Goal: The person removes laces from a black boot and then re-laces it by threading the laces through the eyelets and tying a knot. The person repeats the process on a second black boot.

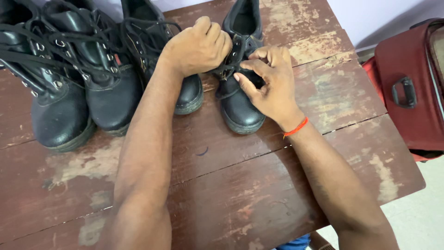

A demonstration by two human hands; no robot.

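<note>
A black leather boot (241, 106) stands on the worn brown wooden table (240, 185), toe toward me. My left hand (199, 46) is closed in a fist over the boot's left side, gripping its black lace. My right hand (270, 85), with a red thread around the wrist, pinches the lace at the boot's right eyelets between thumb and fingers. Both hands hide most of the lacing.
Three more black laced boots stand to the left: one (187, 90) right beside my left hand, another (104, 78), and a third (51, 102) at the far left. A dark red suitcase (411, 88) stands off the table's right edge.
</note>
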